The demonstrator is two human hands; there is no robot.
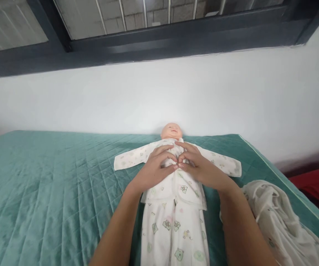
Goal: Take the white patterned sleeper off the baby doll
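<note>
With left hand and right hand, pinching printed white top at mid-front between thumbs and fingertips, curving remaining fingers loosely

A quilted green bedcover and barred window suggest a bedroom

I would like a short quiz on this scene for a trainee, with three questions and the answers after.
1. True or false: the left hand and right hand are far apart.
2. What is under the doll? A) a wooden floor B) a green quilted cover C) a glass tray
3. Fill in: the crumpled white cloth lies on the person's ____ side.

Key: 1. False; they are close together over the printed top. 2. B. 3. Right.
</note>
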